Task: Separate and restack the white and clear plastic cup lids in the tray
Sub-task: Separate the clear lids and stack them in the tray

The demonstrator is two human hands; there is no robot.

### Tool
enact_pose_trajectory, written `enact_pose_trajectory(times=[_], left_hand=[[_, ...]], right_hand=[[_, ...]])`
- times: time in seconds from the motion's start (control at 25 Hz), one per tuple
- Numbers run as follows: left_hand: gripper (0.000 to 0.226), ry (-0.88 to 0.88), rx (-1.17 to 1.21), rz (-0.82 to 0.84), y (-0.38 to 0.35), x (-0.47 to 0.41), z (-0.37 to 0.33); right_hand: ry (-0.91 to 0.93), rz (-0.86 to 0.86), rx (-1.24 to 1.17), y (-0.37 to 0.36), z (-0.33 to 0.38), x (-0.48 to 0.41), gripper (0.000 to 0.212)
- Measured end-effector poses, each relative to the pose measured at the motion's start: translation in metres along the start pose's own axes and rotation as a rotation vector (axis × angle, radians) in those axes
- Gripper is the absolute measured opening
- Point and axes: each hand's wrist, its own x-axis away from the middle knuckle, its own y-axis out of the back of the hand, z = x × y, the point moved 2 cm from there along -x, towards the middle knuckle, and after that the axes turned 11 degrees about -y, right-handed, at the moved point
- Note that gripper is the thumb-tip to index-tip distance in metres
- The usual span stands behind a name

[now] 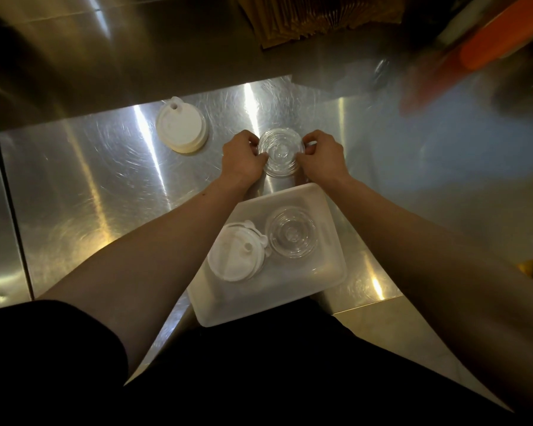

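A stack of clear lids (280, 153) stands on the steel counter just beyond the tray. My left hand (242, 158) grips its left side and my right hand (322, 156) grips its right side, fingers pinched on the rim. A stack of white lids (181, 127) sits on the counter to the far left of my hands. The white tray (333, 256) lies near me; inside it are a white lid stack (236, 255) on the left and a clear lid stack (291, 236) on the right, touching each other.
The steel counter (105, 186) spreads left of the tray, with a raised steel ledge behind it. Brown paper bags (305, 20) lie at the back. A blurred orange object (490, 47) is at the far right. The counter's front edge runs near my body.
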Motion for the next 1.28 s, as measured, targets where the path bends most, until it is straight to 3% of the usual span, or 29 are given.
enact_pose_trajectory(times=[0.68,0.84,1.08,1.28], left_hand=[[0.04,-0.101,-0.051,0.004,0.0,0.006,-0.001],[0.04,-0.048,0.016,0.008,0.003,0.005,-0.003],[0.044,0.005,0.031,0.035,0.006,0.005,-0.003],[0.03,0.019,-0.016,-0.008,0.006,0.01,-0.013]], right_hand=[[0.185,0.051,0.124,0.001,0.002,-0.001,0.042],[0.148,0.033,0.075,0.0,0.001,-0.001,0.046],[0.079,0.017,0.039,0.002,0.001,0.001,0.035],[-0.081,0.034,-0.058,0.001,0.004,-0.001,0.019]])
